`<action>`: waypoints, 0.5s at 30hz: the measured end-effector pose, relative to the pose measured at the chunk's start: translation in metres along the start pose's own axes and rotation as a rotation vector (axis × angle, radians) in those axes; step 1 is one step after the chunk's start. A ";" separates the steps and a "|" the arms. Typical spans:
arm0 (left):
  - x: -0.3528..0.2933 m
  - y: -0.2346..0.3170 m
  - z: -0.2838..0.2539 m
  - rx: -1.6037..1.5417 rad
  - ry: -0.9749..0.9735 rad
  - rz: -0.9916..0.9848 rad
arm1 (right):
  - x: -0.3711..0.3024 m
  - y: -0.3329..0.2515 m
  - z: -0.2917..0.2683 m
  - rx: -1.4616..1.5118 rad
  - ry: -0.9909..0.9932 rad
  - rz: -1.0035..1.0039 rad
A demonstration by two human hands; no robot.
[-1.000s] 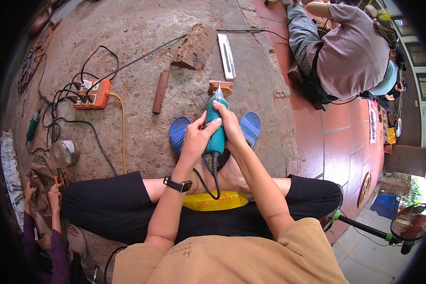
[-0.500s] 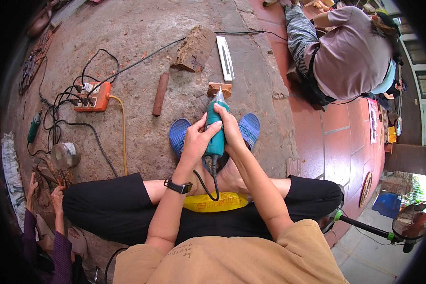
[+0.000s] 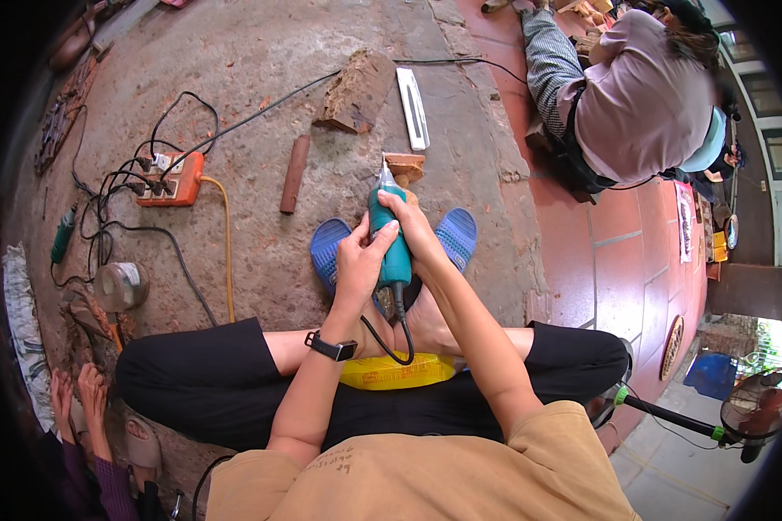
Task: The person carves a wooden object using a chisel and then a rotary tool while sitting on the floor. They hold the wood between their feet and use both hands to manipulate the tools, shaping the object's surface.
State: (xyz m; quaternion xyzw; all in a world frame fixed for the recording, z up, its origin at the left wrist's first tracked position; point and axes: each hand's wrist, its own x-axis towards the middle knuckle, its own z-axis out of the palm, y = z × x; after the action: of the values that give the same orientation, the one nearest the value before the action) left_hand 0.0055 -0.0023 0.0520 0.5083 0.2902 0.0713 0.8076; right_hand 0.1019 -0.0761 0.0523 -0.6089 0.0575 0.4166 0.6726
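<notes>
A teal die grinder with a thin metal bit is held between both my hands, its nose pointing away from me. My left hand is closed round its left side, thumb across the top. Closed on the right side of the body is my right hand, partly hiding it. Just beyond, a small reddish-brown wooden block lies on the ground. The bit is at its left end; whether it touches, I cannot tell. The tool's black cord loops back between my legs.
Ahead lie a rough wood chunk, a white slotted strip and a brown wooden stick. An orange power strip with tangled cords sits left, near a round jar. Blue slippers flank the tool. Another person sits right; another's hands show lower left.
The grinder's tip has swung left, from the middle of the wooden block to its left end, both hands moving with it. At lower left, the other person's hands have drawn back toward the bottom edge.
</notes>
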 end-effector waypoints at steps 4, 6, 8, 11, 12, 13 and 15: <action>0.003 0.000 0.000 0.077 -0.037 0.013 | -0.003 0.006 -0.003 0.095 0.059 -0.049; 0.007 -0.001 -0.002 0.084 -0.052 0.008 | -0.003 0.006 -0.004 0.101 0.069 -0.034; 0.010 -0.005 -0.003 0.038 -0.054 -0.006 | -0.002 0.005 -0.003 0.094 0.081 -0.020; 0.008 -0.002 -0.003 -0.006 -0.045 -0.038 | 0.003 0.004 -0.001 0.055 0.074 -0.008; 0.007 -0.001 -0.001 -0.030 -0.039 -0.030 | 0.007 0.006 -0.003 0.036 0.055 -0.008; 0.005 0.000 0.000 -0.054 -0.029 -0.021 | 0.008 0.005 -0.002 0.018 0.033 -0.007; 0.002 0.000 0.002 -0.057 -0.010 -0.011 | 0.004 0.002 -0.002 0.000 0.028 0.006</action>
State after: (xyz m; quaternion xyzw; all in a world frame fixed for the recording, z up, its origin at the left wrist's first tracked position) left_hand 0.0087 -0.0029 0.0517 0.4837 0.2868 0.0725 0.8237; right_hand 0.1047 -0.0760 0.0478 -0.6145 0.0689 0.4100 0.6705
